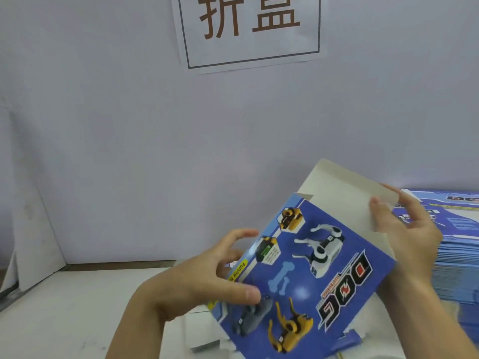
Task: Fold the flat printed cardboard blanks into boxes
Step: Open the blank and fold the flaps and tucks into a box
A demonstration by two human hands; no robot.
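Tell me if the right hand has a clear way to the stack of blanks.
Probably yes. The stack lies just right of the right hand with nothing between them, but that hand holds the box's grey flap and must let go first.

Glossy printed cardboard blank (305,268), matt inside

The table (77,312) is pale and whitish, with a few small marks on its top. It runs back to a grey-white wall board, and a thin brown strip (116,266) shows where the two meet. On the right side of the table sits a tall stack of flat blue cardboard sheets (461,270), piled one on top of another. The top sheet has printed letters and pictures. Near the front, low in the view, something flat and white (204,340) lies on the table, partly hidden, so I cannot tell what it is.
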